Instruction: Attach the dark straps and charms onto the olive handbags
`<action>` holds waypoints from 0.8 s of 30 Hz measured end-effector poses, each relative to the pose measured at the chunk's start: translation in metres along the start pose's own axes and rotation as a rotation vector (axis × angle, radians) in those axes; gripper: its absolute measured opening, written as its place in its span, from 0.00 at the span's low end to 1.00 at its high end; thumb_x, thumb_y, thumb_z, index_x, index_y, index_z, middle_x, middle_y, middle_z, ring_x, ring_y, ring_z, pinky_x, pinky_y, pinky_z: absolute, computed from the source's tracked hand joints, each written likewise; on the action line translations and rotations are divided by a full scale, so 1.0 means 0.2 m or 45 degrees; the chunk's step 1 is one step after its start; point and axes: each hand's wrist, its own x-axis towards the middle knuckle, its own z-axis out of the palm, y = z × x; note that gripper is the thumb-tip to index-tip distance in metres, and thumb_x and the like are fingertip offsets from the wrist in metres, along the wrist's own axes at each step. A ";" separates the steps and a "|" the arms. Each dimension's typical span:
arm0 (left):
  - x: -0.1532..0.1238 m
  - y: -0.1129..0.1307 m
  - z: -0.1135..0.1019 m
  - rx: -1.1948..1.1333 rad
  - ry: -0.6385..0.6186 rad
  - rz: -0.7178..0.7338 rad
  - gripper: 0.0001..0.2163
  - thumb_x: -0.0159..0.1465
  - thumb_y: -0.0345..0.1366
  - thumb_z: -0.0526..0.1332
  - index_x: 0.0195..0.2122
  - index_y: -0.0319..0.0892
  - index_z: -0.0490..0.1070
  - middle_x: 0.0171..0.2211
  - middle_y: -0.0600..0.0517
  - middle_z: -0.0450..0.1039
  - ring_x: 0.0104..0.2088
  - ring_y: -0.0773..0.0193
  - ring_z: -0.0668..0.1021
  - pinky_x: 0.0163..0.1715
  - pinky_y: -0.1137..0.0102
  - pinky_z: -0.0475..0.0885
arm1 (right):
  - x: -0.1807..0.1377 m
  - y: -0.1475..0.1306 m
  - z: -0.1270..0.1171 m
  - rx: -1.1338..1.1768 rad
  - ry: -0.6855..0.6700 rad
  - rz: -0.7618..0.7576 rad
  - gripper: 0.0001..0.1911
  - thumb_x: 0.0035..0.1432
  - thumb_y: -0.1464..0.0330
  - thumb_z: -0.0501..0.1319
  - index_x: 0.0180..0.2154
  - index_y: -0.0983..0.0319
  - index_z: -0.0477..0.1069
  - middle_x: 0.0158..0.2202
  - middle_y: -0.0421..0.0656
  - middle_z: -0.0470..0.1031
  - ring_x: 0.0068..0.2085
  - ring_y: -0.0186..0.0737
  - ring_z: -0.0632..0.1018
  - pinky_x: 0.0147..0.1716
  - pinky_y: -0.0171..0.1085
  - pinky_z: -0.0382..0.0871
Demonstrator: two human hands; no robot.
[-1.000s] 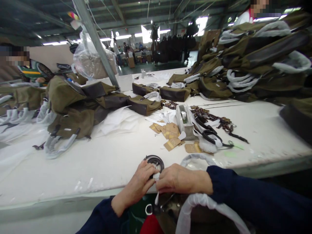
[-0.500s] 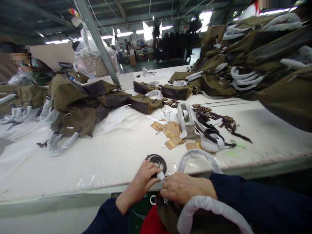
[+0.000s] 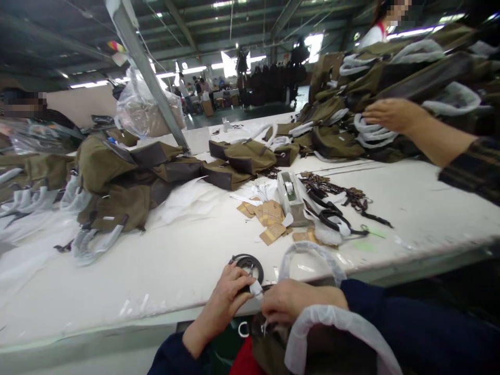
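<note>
My left hand [image 3: 228, 298] pinches a small white wrapped piece [image 3: 257, 288] at the near table edge, right beside a coiled dark strap [image 3: 247, 264]. My right hand [image 3: 297, 300] is closed just to its right, fingers curled on the same white piece above a brown bag [image 3: 273, 346] that rests below the table edge. White foam-wrapped bag handles [image 3: 312, 325] arch over my right wrist.
A tape dispenser [image 3: 291, 198], brown paper tags [image 3: 269, 219] and black scissors [image 3: 332, 221] lie mid-table. Olive bags [image 3: 125, 182] pile at left and back right. Another person's hand [image 3: 390, 114] rests on the right pile [image 3: 425, 88]. A slanted metal post [image 3: 146, 67] stands behind.
Another person's arm has come in at the right onto the bag pile. My hands have shifted slightly toward me at the table edge, still pinching the white piece.
</note>
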 end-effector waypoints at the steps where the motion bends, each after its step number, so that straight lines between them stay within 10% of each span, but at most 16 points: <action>1: -0.01 0.01 0.00 0.005 0.004 -0.005 0.11 0.66 0.31 0.62 0.48 0.49 0.73 0.43 0.49 0.73 0.47 0.55 0.73 0.61 0.49 0.58 | -0.03 -0.01 -0.02 0.076 0.065 0.004 0.07 0.65 0.70 0.59 0.44 0.62 0.75 0.38 0.44 0.79 0.38 0.37 0.78 0.36 0.32 0.68; 12: -0.03 -0.06 -0.04 0.040 0.504 -0.429 0.11 0.63 0.38 0.61 0.46 0.44 0.70 0.51 0.43 0.70 0.54 0.47 0.69 0.57 0.46 0.62 | -0.44 0.08 -0.09 0.079 0.521 0.384 0.09 0.68 0.67 0.56 0.41 0.60 0.74 0.36 0.43 0.75 0.37 0.39 0.75 0.38 0.36 0.67; 24: 0.13 0.03 0.01 -0.278 0.456 -0.511 0.10 0.62 0.35 0.58 0.46 0.44 0.66 0.39 0.50 0.79 0.39 0.59 0.81 0.38 0.65 0.76 | -0.64 -0.07 0.00 0.249 0.875 0.651 0.12 0.68 0.63 0.56 0.39 0.61 0.75 0.37 0.42 0.75 0.39 0.41 0.76 0.39 0.37 0.68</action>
